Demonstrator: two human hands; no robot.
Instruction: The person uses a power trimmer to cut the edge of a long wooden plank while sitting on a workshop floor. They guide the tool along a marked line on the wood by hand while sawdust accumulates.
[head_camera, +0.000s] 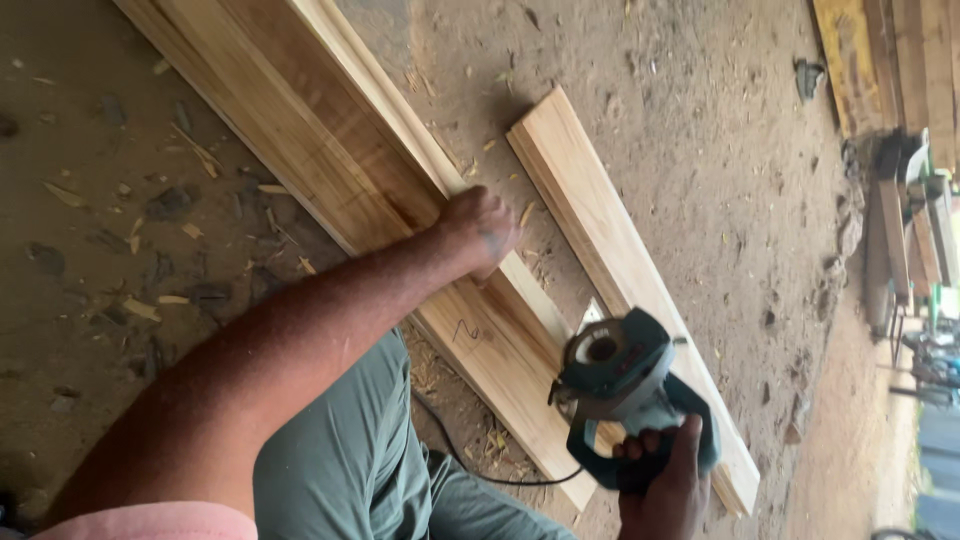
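My left hand (482, 230) presses down on the edge of a long pale wooden plank (330, 140) that lies on the dirt floor. My right hand (665, 480) grips the rear handle of a teal handheld circular saw (625, 385). The saw rests on the near end of the planks, in the gap between the long plank and a shorter pale board (610, 230) beside it. A black power cord (470, 460) runs from the saw past my knee, which is in grey-green trousers.
Wood chips and shavings litter the dirt floor (130, 240). More stacked timber (900, 60) lies at the upper right, with benches and machinery (925, 260) along the right edge.
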